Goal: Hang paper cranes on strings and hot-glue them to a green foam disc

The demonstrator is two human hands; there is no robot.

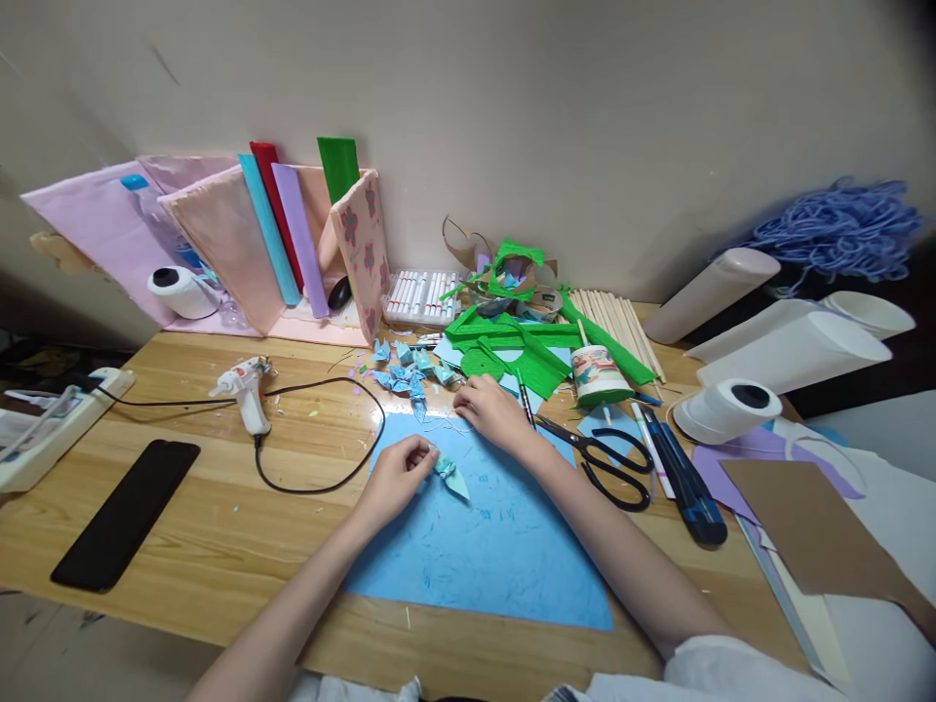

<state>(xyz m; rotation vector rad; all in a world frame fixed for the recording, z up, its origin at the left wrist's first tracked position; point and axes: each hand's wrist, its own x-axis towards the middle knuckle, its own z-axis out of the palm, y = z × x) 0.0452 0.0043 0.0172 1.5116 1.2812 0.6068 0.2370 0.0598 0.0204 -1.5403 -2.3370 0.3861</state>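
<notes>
My left hand (pixel 401 475) is closed in a pinch on a folded light-green paper piece (pixel 451 478), whose pointed end sticks out to the right over a blue sheet (pixel 483 546). My right hand (pixel 491 408) reaches past the sheet's far edge. Its fingers are bent together on a thin white thread (pixel 445 423), with the fingertips partly hidden. Several folded blue paper pieces (pixel 409 380) lie just beyond both hands. Close to my right wrist are a dark pen (pixel 525 398) and black-handled scissors (pixel 604 456).
On the left lie a glue gun (pixel 249 395) with a looping cord and a black phone (pixel 126 514). Green crepe paper (pixel 512 351), markers (pixel 422 295) and wooden sticks (pixel 618 322) crowd the back. A blue utility knife (pixel 685 478) and thread spool (pixel 727 409) sit right.
</notes>
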